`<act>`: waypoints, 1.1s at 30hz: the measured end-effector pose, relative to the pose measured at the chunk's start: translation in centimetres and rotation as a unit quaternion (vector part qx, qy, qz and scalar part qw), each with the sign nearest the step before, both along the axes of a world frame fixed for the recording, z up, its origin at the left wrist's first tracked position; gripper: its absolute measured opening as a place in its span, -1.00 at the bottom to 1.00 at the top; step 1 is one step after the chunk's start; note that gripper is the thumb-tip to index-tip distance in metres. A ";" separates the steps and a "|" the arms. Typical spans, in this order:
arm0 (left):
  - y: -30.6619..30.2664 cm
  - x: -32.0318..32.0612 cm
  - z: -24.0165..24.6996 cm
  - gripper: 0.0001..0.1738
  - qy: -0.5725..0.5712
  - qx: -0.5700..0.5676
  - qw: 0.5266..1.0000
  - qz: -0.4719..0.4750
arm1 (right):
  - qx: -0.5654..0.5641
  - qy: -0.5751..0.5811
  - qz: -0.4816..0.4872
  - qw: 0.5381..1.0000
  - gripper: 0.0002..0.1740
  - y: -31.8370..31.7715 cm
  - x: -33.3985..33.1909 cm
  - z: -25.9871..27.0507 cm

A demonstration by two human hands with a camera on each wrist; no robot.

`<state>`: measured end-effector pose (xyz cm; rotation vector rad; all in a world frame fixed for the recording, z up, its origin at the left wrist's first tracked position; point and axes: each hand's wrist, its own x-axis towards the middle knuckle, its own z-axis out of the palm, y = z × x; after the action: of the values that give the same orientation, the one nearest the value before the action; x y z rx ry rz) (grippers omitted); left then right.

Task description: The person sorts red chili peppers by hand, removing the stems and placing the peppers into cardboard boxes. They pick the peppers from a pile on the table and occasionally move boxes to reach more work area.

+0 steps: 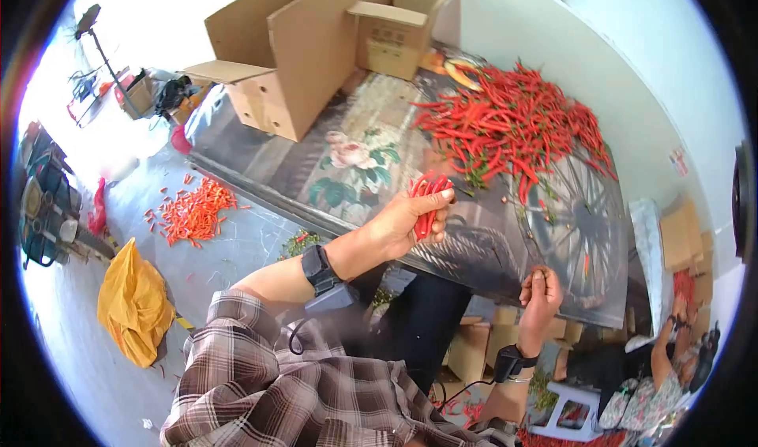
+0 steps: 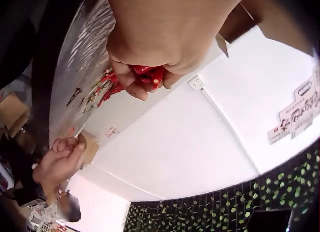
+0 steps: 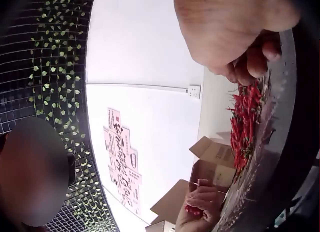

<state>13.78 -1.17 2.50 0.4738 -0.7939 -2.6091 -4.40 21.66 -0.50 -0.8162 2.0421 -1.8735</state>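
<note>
evidently, the left hand [image 1: 399,224] gripped a bunch of red chillies [image 1: 425,224] upright, fingers and thumb wrapped round it, probably to keep the chillies together and leave the right hand [image 1: 543,298] free. that hand's fingers were curled, with nothing seen in them, nearer the body and right of the grip. the chilli heap [image 1: 513,123] lay beyond the grip, likely for easy reach. the left wrist view showed chilli ends under the palm; only the head view showed red pieces [image 1: 193,214] on the floor [image 1: 237,246], left of the grip.
</note>
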 end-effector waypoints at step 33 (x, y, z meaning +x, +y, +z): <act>-23.5 -8.6 8.4 -0.46 -0.057 -0.725 0.498 0.471 | 0.024 0.056 -0.045 0.997 -0.81 -1.3 0.5 -1.6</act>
<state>5.17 -24.67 10.86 0.3086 -1.6998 -0.3651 -3.89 20.33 -2.07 -0.8496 2.2170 -1.8563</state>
